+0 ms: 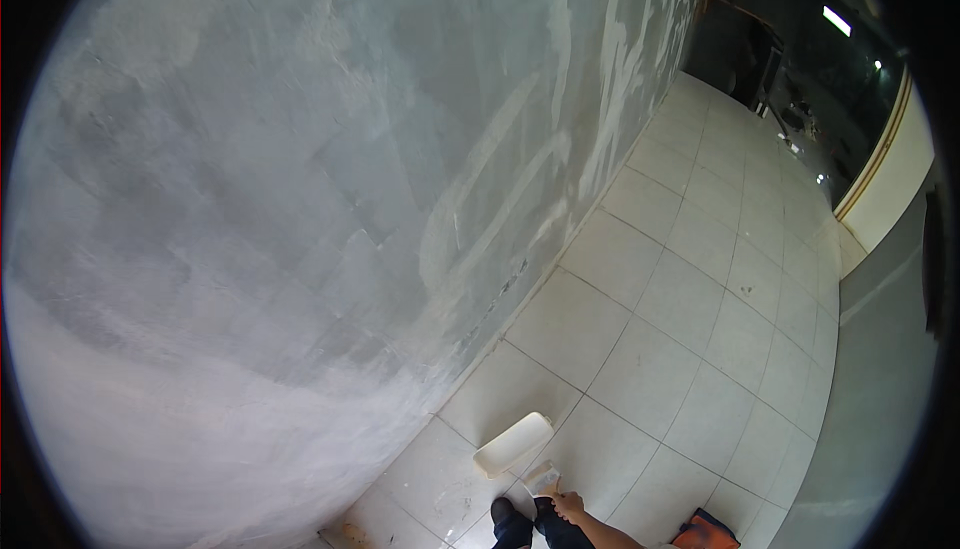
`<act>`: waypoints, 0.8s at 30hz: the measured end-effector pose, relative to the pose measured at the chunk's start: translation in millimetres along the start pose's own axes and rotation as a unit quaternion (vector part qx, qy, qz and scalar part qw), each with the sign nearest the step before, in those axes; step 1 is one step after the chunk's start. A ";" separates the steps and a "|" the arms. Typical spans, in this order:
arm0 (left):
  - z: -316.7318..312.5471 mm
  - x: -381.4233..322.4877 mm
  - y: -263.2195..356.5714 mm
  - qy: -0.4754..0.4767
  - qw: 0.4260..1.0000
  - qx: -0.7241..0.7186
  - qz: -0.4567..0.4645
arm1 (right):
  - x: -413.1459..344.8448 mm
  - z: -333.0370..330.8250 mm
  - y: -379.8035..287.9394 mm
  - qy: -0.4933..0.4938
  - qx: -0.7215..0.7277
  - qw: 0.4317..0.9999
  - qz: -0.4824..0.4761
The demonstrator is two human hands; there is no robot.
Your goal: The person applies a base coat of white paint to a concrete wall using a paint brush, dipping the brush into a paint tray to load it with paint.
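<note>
My right hand [568,505] is closed around the tan handle of a wide flat hand tool [541,478]. Its head is pale and smeared; I cannot tell whether it is a brush or a scraper. Just beyond the tool, a white rectangular plastic trough [514,445] rests on the floor tiles, its inside looking pale and bare. My left hand is out of view. Below the tool are my dark shoe [504,508] and dark trouser legs.
A tall grey wall [337,211] with pale streaks and patches rises on the left. Light square tiles [637,369] cover the floor. An orange and dark fabric item [705,530] lies at the lower right. A dark opening [810,99] is at the far end; another grey wall [877,399] bounds the right.
</note>
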State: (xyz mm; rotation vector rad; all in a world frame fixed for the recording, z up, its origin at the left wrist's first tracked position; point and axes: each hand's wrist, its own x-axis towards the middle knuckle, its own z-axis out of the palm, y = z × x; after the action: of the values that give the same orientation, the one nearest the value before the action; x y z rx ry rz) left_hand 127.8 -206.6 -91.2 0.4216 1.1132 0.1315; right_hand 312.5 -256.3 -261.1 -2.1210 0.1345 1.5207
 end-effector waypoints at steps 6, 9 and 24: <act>-14.7 114.3 -43.7 0.016 0.999 -0.015 -0.031 | 142.9 48.6 -4.7 0.044 -0.039 0.997 -0.043; -22.0 151.5 -59.1 0.024 0.999 -0.022 -0.042 | 208.0 75.1 -3.8 0.099 -0.082 0.987 -0.093; -17.4 185.1 -64.7 0.065 0.993 -0.066 -0.080 | 237.3 89.3 -8.0 0.119 -0.120 0.960 -0.223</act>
State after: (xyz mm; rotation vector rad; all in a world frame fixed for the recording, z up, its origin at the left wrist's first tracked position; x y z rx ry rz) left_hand 187.5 -203.8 -278.8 0.2072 1.2534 0.0913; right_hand 325.6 -156.8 -494.1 -2.3145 -0.4392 1.0569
